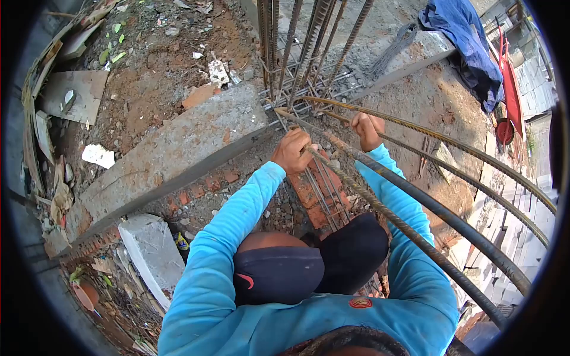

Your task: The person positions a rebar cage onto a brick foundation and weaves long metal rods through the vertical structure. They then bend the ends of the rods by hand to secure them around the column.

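Observation:
My left hand (293, 151) is closed at the near end of a ribbed steel rebar (380, 204) that runs off to the lower right. My right hand (367, 129) is curled around another rebar (457, 171), and its fingertips are partly hidden. Between them a thicker dark bar (427, 204) slants past, and a rusty bar (439, 126) lies above. Just beyond my hands, a cluster of upright rebars (309, 50) rises from a mesh of thin steel bars (341, 77). Below, a narrow steel cage (323, 193) lies over red bricks (314, 207).
A concrete beam (172, 142) stretches left, with a concrete block (151, 252) below it. Rubble and a broken board (71, 95) lie at the upper left. A blue tarp (466, 44) and a red wheelbarrow-like object (510, 89) are at the upper right.

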A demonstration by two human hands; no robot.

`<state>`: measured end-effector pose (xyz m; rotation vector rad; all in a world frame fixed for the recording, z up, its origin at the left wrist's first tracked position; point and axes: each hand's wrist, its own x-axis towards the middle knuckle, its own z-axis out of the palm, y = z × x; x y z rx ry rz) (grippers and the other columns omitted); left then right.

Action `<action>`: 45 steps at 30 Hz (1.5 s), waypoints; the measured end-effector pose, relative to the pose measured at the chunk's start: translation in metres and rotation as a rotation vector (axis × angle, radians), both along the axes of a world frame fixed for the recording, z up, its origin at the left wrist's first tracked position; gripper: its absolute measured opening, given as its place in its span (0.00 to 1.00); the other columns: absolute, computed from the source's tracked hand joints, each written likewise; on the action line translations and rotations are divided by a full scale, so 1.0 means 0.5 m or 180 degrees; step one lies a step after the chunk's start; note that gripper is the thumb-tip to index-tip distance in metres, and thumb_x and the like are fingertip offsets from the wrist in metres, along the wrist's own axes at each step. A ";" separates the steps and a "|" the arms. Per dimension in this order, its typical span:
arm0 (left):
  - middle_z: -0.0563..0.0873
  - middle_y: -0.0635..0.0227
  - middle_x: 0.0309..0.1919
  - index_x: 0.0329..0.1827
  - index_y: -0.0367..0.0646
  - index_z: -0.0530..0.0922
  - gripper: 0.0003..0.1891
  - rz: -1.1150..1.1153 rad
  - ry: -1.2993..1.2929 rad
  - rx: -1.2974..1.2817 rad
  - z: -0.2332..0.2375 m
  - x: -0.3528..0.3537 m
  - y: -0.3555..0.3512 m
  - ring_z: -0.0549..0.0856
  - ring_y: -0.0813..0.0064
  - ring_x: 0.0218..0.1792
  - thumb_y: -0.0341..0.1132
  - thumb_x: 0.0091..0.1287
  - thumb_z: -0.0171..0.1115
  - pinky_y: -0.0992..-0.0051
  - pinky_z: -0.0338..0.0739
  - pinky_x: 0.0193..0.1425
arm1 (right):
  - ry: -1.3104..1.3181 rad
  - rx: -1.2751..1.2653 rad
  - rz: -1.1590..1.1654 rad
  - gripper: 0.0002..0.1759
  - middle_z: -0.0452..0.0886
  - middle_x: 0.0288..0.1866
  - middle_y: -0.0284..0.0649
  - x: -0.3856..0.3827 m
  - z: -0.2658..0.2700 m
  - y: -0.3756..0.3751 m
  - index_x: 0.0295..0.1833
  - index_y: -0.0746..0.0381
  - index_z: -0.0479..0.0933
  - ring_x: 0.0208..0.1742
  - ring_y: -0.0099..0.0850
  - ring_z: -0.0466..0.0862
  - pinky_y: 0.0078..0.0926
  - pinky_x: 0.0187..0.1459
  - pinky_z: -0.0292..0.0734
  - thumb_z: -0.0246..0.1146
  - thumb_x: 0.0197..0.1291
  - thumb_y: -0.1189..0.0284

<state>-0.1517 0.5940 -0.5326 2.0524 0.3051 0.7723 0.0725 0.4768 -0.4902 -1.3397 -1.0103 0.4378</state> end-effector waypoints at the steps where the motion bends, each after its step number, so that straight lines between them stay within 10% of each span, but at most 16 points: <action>1: 0.66 0.61 0.23 0.27 0.40 0.71 0.20 -0.0033 -0.0009 0.0049 -0.010 -0.010 -0.017 0.66 0.61 0.28 0.44 0.73 0.60 0.56 0.65 0.39 | 0.0001 -0.0165 -0.0117 0.20 0.69 0.19 0.37 0.001 -0.006 -0.040 0.24 0.66 0.71 0.21 0.23 0.66 0.31 0.26 0.66 0.50 0.70 0.69; 19: 0.73 0.57 0.24 0.29 0.37 0.76 0.18 -0.0199 0.0173 0.0121 -0.002 -0.020 -0.011 0.73 0.57 0.31 0.44 0.70 0.62 0.55 0.70 0.39 | -0.0206 -0.0023 0.0020 0.26 0.70 0.18 0.38 -0.049 -0.060 -0.045 0.29 0.66 0.77 0.19 0.25 0.67 0.32 0.24 0.64 0.51 0.74 0.57; 25: 0.84 0.51 0.41 0.42 0.35 0.80 0.09 -0.0465 0.0580 -0.0253 0.069 -0.039 -0.003 0.82 0.47 0.49 0.31 0.62 0.64 0.55 0.76 0.52 | 0.0290 0.0279 0.0058 0.23 0.65 0.15 0.37 -0.046 -0.059 -0.007 0.30 0.67 0.76 0.18 0.26 0.65 0.33 0.24 0.66 0.49 0.75 0.64; 29: 0.86 0.48 0.52 0.52 0.34 0.81 0.14 0.0248 -0.0100 0.0500 0.119 -0.069 0.012 0.85 0.54 0.56 0.32 0.67 0.60 0.62 0.79 0.57 | 0.0283 0.0255 0.0050 0.23 0.65 0.16 0.37 -0.047 -0.055 -0.026 0.29 0.68 0.76 0.18 0.26 0.64 0.33 0.24 0.66 0.49 0.75 0.64; 32: 0.89 0.52 0.42 0.48 0.33 0.81 0.11 0.0431 0.0847 -0.1239 0.166 -0.119 0.081 0.88 0.65 0.46 0.30 0.69 0.58 0.68 0.80 0.49 | 0.0388 0.0128 -0.0145 0.23 0.65 0.16 0.37 -0.073 -0.058 -0.056 0.28 0.68 0.75 0.18 0.26 0.63 0.33 0.24 0.66 0.51 0.74 0.64; 34: 0.88 0.60 0.34 0.46 0.33 0.82 0.09 0.1372 -0.0299 -0.1502 0.151 -0.109 0.116 0.86 0.78 0.38 0.29 0.71 0.56 0.75 0.79 0.42 | 0.0450 0.0184 -0.0301 0.23 0.65 0.16 0.37 -0.082 -0.057 -0.061 0.28 0.68 0.76 0.19 0.26 0.63 0.33 0.24 0.66 0.52 0.73 0.63; 38: 0.86 0.64 0.32 0.43 0.32 0.82 0.10 0.1107 -0.1509 -0.1272 0.183 -0.050 0.128 0.81 0.80 0.33 0.29 0.72 0.54 0.74 0.76 0.38 | 0.0316 0.0045 -0.0143 0.23 0.64 0.15 0.34 -0.067 -0.064 -0.080 0.31 0.66 0.77 0.19 0.23 0.63 0.31 0.28 0.70 0.53 0.74 0.60; 40: 0.84 0.62 0.30 0.40 0.32 0.82 0.10 0.0816 -0.0767 -0.0855 0.243 -0.069 0.084 0.82 0.74 0.33 0.30 0.71 0.54 0.71 0.77 0.38 | 0.0205 0.0007 -0.0219 0.22 0.64 0.15 0.33 -0.075 -0.052 -0.073 0.31 0.67 0.77 0.19 0.24 0.64 0.30 0.27 0.69 0.52 0.73 0.61; 42: 0.83 0.57 0.30 0.36 0.36 0.81 0.14 0.0062 -0.1684 0.0894 0.303 -0.089 0.011 0.83 0.57 0.33 0.39 0.71 0.55 0.60 0.81 0.42 | 0.0142 -0.0201 -0.0373 0.25 0.67 0.15 0.35 -0.077 -0.052 -0.073 0.28 0.67 0.77 0.18 0.24 0.64 0.30 0.23 0.64 0.51 0.72 0.59; 45: 0.82 0.56 0.37 0.48 0.33 0.80 0.24 -0.0183 -0.1502 0.0631 0.374 -0.026 -0.053 0.83 0.59 0.41 0.51 0.75 0.52 0.60 0.79 0.51 | 0.0118 -0.0210 -0.0424 0.25 0.67 0.15 0.35 -0.081 -0.033 -0.067 0.29 0.66 0.77 0.17 0.23 0.64 0.29 0.23 0.63 0.52 0.72 0.57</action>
